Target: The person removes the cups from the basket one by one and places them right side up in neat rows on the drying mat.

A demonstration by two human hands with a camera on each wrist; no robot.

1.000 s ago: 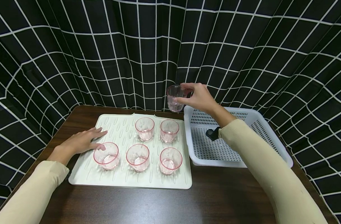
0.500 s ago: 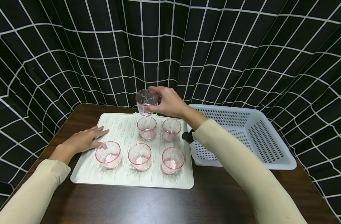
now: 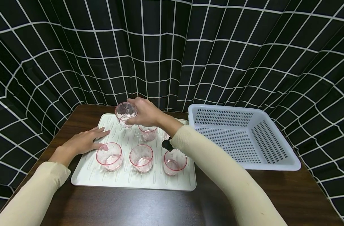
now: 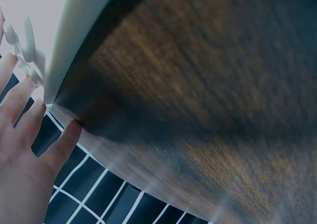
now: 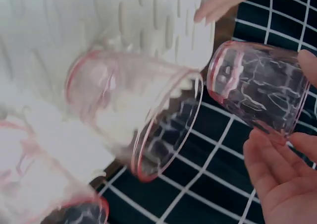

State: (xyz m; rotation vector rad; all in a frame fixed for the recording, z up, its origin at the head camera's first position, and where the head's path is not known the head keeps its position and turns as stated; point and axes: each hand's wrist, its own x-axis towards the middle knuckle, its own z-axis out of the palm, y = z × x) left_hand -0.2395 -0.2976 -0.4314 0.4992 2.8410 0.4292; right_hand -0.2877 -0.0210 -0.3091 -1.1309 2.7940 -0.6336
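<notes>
My right hand (image 3: 147,113) grips a clear, pink-tinted glass (image 3: 125,113) between thumb and fingers, over the back left part of a white ribbed drying mat (image 3: 119,181). In the right wrist view the fingertips pinch that glass (image 5: 257,87) near its rim. Three similar glasses stand along the mat's front: a left one (image 3: 110,158), a middle one (image 3: 142,159) and a right one (image 3: 174,162). Behind them, the right arm partly covers two more, including the back glass (image 3: 148,133). My left hand (image 3: 82,142) rests with fingers extended at the mat's left edge, its thumb behind the left glass.
A pale blue perforated plastic basket (image 3: 241,144) stands on the dark wooden table (image 3: 121,207), right of the mat. A black curtain (image 3: 149,47) with white grid lines hangs behind and at both sides.
My right hand has carried the glass left from above the basket's back left corner, past the back glasses, and lowered it toward the mat. The left hand has stayed in place.
</notes>
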